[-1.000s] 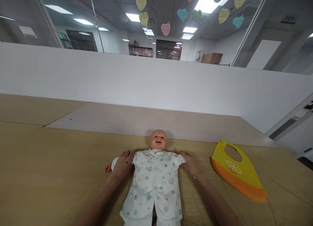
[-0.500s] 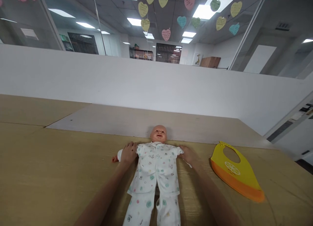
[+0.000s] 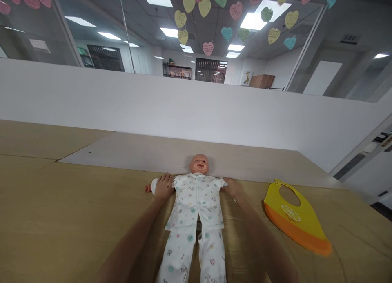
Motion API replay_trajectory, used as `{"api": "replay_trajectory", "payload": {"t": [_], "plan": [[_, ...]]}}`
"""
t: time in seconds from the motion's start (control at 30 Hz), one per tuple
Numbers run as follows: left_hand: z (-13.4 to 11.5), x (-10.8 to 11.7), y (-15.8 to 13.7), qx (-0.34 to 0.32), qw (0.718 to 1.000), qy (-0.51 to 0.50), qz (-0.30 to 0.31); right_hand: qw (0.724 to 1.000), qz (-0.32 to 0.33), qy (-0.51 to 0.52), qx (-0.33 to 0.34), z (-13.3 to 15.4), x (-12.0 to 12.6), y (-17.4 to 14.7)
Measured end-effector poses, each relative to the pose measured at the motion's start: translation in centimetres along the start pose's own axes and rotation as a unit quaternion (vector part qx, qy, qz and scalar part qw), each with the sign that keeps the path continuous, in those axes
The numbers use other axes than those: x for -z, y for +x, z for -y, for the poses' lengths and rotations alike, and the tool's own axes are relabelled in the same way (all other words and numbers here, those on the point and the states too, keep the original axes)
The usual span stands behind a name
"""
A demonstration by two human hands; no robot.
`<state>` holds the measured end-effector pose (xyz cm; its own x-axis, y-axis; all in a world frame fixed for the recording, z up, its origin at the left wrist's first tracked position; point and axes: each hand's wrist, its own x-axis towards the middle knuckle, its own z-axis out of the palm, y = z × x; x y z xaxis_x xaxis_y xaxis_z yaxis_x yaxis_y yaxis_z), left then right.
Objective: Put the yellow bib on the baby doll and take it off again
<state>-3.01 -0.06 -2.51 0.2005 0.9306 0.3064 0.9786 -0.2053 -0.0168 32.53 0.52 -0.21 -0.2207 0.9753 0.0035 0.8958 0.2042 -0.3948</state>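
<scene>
A baby doll (image 3: pixel 196 201) in white printed pyjamas lies on its back, its bald head towards the wall. My left hand (image 3: pixel 164 186) is closed around the doll's sleeved arm on the left; the doll's small hand pokes out beyond my fingers. On the other side my right hand (image 3: pixel 232 188) grips the opposite sleeve near the shoulder, hiding most of that arm. The doll's feet lie outside the bottom of the view.
A yellow silicone bib (image 3: pixel 290 207) with an orange pocket lies to the right of my right forearm. The tan tabletop (image 3: pixel 76 217) meets a pale strip (image 3: pixel 147 146) below the white wall (image 3: pixel 183 107). Glass with heart-shaped notes stands above.
The doll has shifted slightly away from me, towards the wall, with both hands still on its arms. The bib lies where it was.
</scene>
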Motion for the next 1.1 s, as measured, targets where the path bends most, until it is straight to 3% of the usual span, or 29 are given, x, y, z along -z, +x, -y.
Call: {"api": "replay_trajectory", "payload": {"t": [0.33,0.53,0.73,0.93,1.1], "plan": [[0.3,-0.2,1.9,0.036,0.999,0.030,-0.013,0.990,0.019,-0.139,-0.024,0.3,0.3,3.2],[0.5,-0.9,3.1,0.043,0.998,0.036,-0.014,0.977,-0.006,-0.211,-0.023,-0.6,-0.2,4.0],[1.3,-1.1,2.1,0.048,0.996,0.055,-0.044,0.967,-0.033,-0.253,-0.001,-1.6,-0.6,3.0],[3.7,-2.0,0.5,0.118,0.989,0.056,-0.064,0.963,-0.051,-0.266,0.008,-3.2,-0.9,2.4],[5.2,-2.4,-0.6,0.184,0.979,0.004,-0.090,0.957,-0.107,-0.269,0.009,-5.5,-1.7,1.5]]}}
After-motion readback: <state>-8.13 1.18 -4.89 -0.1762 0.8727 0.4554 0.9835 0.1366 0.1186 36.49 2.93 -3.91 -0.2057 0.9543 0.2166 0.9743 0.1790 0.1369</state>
